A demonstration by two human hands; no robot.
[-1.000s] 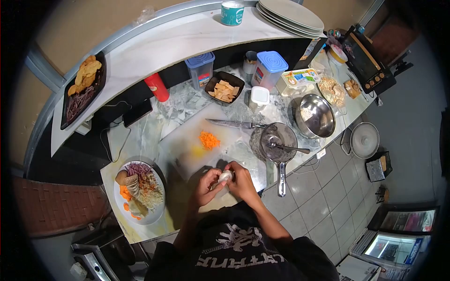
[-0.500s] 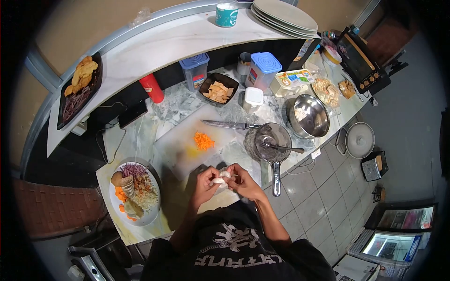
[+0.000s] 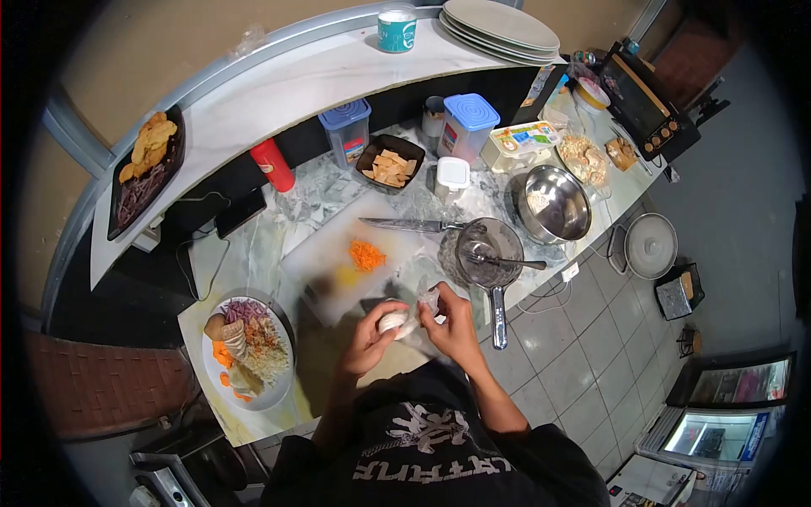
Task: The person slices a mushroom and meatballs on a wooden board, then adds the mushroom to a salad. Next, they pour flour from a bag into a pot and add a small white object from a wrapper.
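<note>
Near the counter's front edge, my left hand [image 3: 365, 342] is closed around a rounded white item [image 3: 393, 321]. Just to its right, my right hand [image 3: 452, 325] pinches a thin clear plastic wrap [image 3: 429, 300], whose lower part reaches toward the white item. Beyond my hands lies a white cutting board [image 3: 325, 253] with a pile of shredded orange food [image 3: 367, 255] and a yellow stain. A large knife [image 3: 405, 225] rests across the board's right side.
An oval plate of food [image 3: 283, 384] is at the left. A handled pan [image 3: 498, 296] with a utensil and a steel bowl [image 3: 555, 203] stand at the right. Farther back are a black bowl of chips [image 3: 391, 162], lidded containers [image 3: 470, 125] and a red bottle [image 3: 272, 165].
My right hand has moved slightly up and right, drawing clear plastic away from the white item. My left hand still holds the item. The view has shifted slightly.
</note>
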